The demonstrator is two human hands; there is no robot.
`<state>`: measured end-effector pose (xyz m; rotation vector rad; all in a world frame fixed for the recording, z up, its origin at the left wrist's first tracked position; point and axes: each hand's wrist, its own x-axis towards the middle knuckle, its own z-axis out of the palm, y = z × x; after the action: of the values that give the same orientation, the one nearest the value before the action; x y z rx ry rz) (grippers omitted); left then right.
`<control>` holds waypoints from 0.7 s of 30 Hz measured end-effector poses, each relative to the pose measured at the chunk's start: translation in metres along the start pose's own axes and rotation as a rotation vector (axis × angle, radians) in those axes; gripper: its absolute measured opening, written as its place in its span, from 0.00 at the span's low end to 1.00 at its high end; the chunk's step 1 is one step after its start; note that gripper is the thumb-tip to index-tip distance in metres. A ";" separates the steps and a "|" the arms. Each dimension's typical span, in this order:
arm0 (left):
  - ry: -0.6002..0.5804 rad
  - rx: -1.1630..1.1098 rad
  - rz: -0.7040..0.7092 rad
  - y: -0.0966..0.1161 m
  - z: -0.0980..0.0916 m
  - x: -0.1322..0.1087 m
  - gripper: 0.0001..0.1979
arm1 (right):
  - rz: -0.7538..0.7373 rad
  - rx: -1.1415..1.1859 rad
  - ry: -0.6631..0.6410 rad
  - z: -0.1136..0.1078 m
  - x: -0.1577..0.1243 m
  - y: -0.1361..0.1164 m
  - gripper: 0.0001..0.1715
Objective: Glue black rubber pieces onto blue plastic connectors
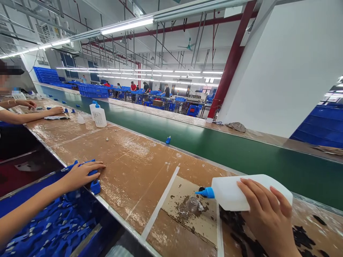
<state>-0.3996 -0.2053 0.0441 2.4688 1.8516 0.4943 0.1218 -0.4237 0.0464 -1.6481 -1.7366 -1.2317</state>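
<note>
Hall: factory floor, green conveyor belt crossing mid-frame behind the brown table.
Right hand: lower right — grip wrapped over white bottle, which lies sideways, blue nozzle pointing left, near small clear cup.
Left hand: left of centre — grip loose, fingers flat on blue part at table edge.
Bin: lower left, holds blue parts.

Only one view is given, taken by a camera worn on the head. The scene is looked at forward and down, from close above the table. The left hand is seen near at 8 o'clock, and the right hand, on the white bottle, very near at 5 o'clock. The green conveyor belt is followed toward 10 o'clock, and the far hall is kept at 12 o'clock.
</note>
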 end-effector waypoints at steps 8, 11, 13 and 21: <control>0.005 0.244 -0.060 -0.021 -0.005 -0.072 0.21 | 0.004 -0.013 -0.004 -0.003 0.000 0.001 0.25; 0.104 0.333 -0.035 -0.014 -0.011 -0.077 0.22 | 0.006 -0.017 -0.006 -0.004 0.000 0.001 0.23; 0.187 0.288 -0.035 -0.003 -0.019 -0.067 0.23 | 0.012 -0.018 -0.008 -0.005 0.000 0.001 0.22; -0.204 -1.141 0.141 0.145 -0.096 -0.078 0.19 | 0.014 0.037 -0.008 -0.004 -0.002 0.002 0.29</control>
<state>-0.3082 -0.3385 0.1452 1.7319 0.8685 0.9169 0.1232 -0.4279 0.0474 -1.6435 -1.7394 -1.1819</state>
